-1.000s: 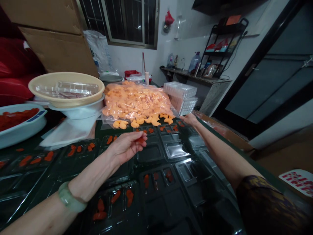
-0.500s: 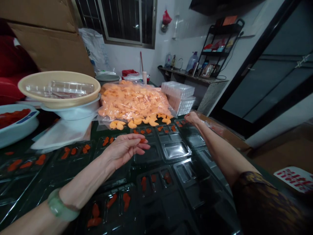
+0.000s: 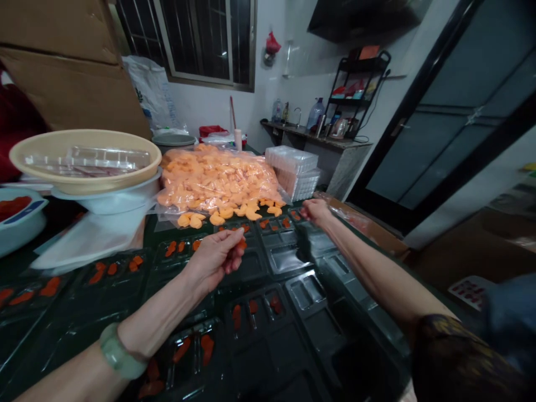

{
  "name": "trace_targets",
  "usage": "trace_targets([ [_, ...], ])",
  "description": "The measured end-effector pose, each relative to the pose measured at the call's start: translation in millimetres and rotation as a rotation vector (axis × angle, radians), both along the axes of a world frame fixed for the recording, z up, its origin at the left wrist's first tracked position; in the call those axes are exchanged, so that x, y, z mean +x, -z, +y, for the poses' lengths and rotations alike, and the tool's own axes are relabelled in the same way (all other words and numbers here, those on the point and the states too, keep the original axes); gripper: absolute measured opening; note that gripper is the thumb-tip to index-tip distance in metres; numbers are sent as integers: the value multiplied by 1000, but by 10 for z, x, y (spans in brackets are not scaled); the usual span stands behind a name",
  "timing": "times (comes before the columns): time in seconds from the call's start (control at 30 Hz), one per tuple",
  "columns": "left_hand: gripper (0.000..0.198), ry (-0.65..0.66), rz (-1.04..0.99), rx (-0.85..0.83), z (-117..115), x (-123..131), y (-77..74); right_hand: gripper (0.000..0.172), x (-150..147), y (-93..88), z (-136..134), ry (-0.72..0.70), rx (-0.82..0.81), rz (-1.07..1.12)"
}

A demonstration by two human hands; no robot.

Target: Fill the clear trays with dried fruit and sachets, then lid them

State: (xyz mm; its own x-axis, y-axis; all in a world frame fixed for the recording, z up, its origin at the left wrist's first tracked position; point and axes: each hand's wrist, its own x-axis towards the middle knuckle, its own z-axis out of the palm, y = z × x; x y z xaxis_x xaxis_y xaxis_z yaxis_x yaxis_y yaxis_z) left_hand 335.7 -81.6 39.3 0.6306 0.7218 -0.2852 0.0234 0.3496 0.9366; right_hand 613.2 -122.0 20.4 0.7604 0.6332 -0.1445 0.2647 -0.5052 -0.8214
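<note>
my left hand [image 3: 213, 262] has its fingers clamped on a small orange piece [image 3: 242, 244]. it looks soft and light, so i pinch gently. my right hand [image 3: 316, 211] curls, and i cannot tell if its fingers hold anything.

light is moderate to dim and indoor, its source out of frame, with the white wall [image 3: 209, 106] reading brightest, the dark window panes [image 3: 201, 44] giving little, and shadow deepest in the black plastic trays [image 3: 268, 335] along the bottom of the view. hard white glare sits on the tray ridges and along the folds of the clear bag of orange pieces [image 3: 218, 184]. wide-angle distortion bends the window frame and glass door [image 3: 439, 134] toward the edges, and the patterned sleeve [image 3: 456, 357] at lower right is soft with blur.
</note>
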Motion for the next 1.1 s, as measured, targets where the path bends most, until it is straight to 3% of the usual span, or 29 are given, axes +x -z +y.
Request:
trace_targets([
  [0.13,27,-2,128,559,-124,107,-20,51,-819,-144,-298,-189,41,354],
  [0.2,23,111,160,853,-168,133,-7,68,-1176,-144,-405,-465,101,983],
  [0.27,21,267,211,1079,-209,132,5,77,-1408,-130,-484,-511,100,1246],
  [0.33,21,383,297,1225,-267,98,-4,76,-1526,-121,-565,-450,125,1349],
  [0.43,22,492,414,1283,-381,14,-62,69,-1588,-120,-672,-341,195,1414],
  [0.53,21,541,440,1287,-475,-51,-126,70,-1633,-125,-733,-320,201,1443],
  [0.83,19,505,363,1249,-543,-223,-205,61,-1806,-73,-871,-392,343,1437],
  [0.93,19,497,304,1238,-550,-325,-218,46,-1829,-54,-924,-385,407,1391],
  [1.03,19,464,303,1272,-525,-442,-196,20,-1859,-101,-1018,-410,421,1339],
  [1.1,19,425,327,1299,-489,-529,-163,29,-1879,-127,-1086,-439,412,1280],
])
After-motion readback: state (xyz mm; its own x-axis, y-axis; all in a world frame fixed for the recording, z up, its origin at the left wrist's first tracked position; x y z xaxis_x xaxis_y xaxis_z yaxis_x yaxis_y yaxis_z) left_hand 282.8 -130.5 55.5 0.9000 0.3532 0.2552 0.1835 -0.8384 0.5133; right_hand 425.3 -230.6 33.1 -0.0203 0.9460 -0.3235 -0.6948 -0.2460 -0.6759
